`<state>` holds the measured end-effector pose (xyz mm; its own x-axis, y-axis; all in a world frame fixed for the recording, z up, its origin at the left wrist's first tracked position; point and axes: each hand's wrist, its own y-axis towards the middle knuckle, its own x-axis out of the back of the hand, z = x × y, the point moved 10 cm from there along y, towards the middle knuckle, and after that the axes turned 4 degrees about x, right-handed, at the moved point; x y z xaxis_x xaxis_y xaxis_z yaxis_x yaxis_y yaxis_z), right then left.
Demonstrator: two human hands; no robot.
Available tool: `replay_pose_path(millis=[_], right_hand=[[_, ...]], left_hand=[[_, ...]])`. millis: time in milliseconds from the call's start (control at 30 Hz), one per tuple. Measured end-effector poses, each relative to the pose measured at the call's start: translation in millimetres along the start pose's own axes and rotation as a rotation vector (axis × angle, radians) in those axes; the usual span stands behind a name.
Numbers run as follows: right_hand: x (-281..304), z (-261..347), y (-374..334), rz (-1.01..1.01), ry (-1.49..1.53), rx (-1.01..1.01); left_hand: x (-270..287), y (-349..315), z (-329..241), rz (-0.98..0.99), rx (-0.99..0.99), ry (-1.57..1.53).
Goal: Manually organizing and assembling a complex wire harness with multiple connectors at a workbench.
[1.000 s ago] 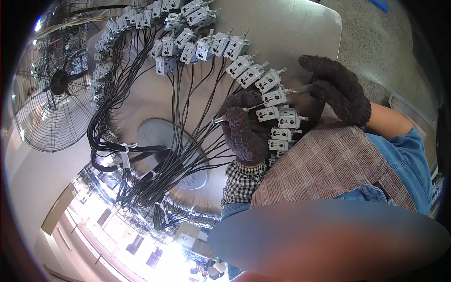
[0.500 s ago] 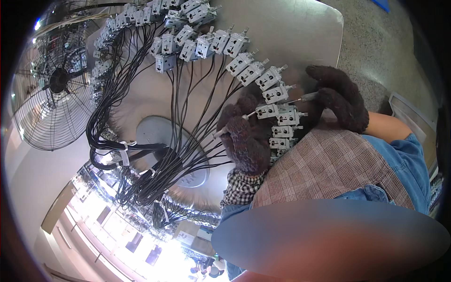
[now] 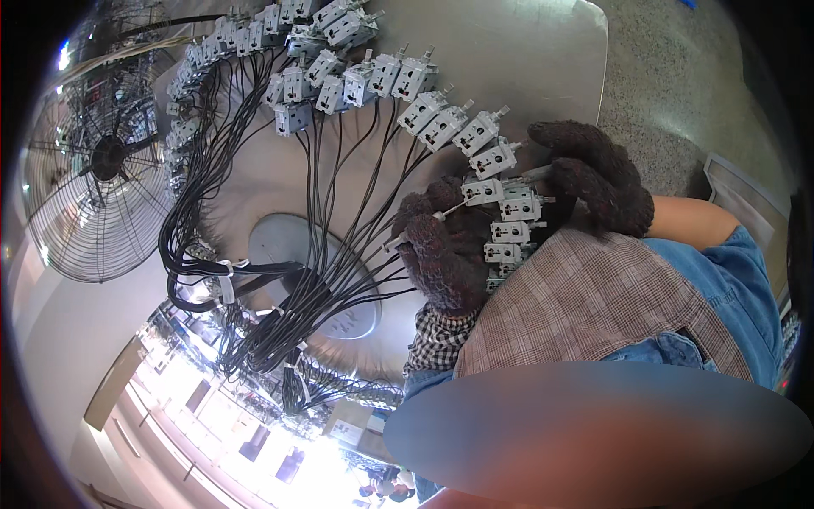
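Grey block [image 3: 482, 193] between gloved left hand [image 3: 439, 250] and right hand [image 3: 604, 182].

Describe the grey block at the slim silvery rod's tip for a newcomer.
On the grey steel table, follow the curved row of boxy grey blocks to the dark knit-gloved left hand. The grey block sits beside it; unlike its neighbours, it has the tip of the slim silvery rod at its left edge.

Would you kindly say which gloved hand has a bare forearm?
The right hand: its forearm is bare, whereas a checked sleeve meets the left hand.
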<state>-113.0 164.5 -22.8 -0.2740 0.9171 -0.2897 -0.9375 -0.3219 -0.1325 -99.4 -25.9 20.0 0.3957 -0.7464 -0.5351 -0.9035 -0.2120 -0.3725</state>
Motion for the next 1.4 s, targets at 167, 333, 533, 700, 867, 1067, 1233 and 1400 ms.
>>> replay_pose_path(millis=[167,333,533,700,867,1067,1233,1400], right_hand=[[2.2,12.0,-5.7,-0.056,-0.197,0.207],[-1.0,5.9,-8.8,-0.065,-0.099,0.051],[-9.1,28.3,-16.9,-0.077,-0.528,0.439],[-1.0,27.7,-19.3,-0.151,-0.395,0.305],[-0.4,22.8,-22.8,-0.147,-0.402,0.278],[-4.3,42.1,-24.3,-0.180,-0.598,0.506],[-0.9,16.7,-19.1,-0.149,-0.338,0.208],[4.9,18.3,-17.1,-0.213,-0.176,0.153]], left_hand=[[-7.7,4.1,-0.2,0.031,-0.021,0.006],[-7.3,4.9,7.0,0.254,0.018,-0.060],[-13.0,0.7,7.0,0.159,0.054,0.013],[-4.9,4.2,8.8,0.202,0.062,0.032],[-10.4,6.1,5.9,0.155,0.058,0.108],[-14.9,10.0,8.0,0.183,0.107,0.087],[-9.4,10.6,9.6,0.090,0.142,0.091],[-13.1,9.7,13.5,0.071,0.193,-0.020]])
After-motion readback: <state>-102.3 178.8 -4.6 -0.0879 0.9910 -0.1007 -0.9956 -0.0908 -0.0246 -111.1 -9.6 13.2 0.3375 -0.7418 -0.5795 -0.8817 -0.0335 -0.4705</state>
